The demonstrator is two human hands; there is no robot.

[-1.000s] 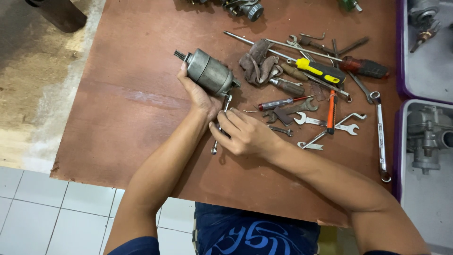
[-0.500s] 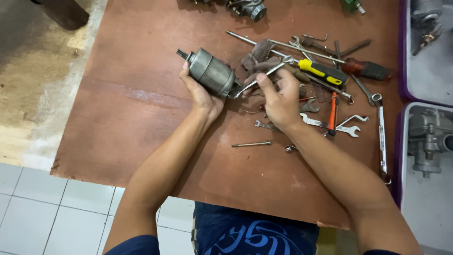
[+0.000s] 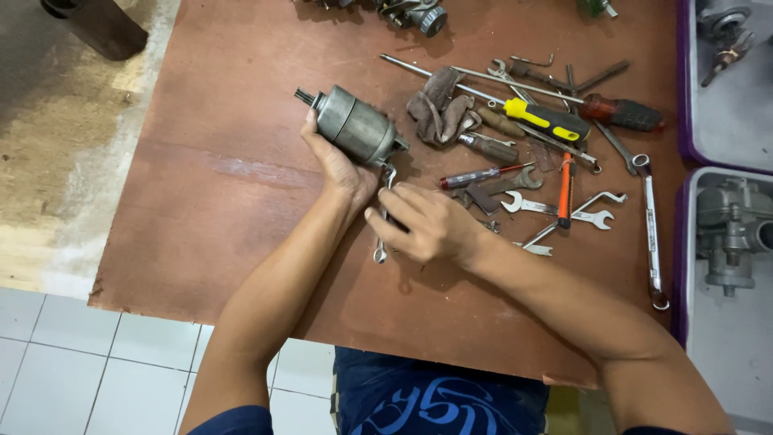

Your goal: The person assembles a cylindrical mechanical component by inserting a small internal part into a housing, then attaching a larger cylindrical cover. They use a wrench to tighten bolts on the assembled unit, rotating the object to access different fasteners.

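A: Motor (image 3: pixel 356 127), where is it?
B: Tilted, upper middle of the brown surface (image 3: pixel 209 209), clenched from below in the left hand (image 3: pixel 342 165).
A: And the right hand (image 3: pixel 431 225)?
B: Just beside it, fingers closed on a wrench (image 3: pixel 383 216) that runs up to the motor's end.
A: Open room?
B: Left of the motor the board lies bare to its edge, tiled floor (image 3: pixel 72 354) beyond.
A: In the way?
B: Rightward a rag (image 3: pixel 439 106), screwdrivers (image 3: pixel 547 121), spanners (image 3: pixel 555 211), then grey trays (image 3: pixel 729 97) at the right edge.
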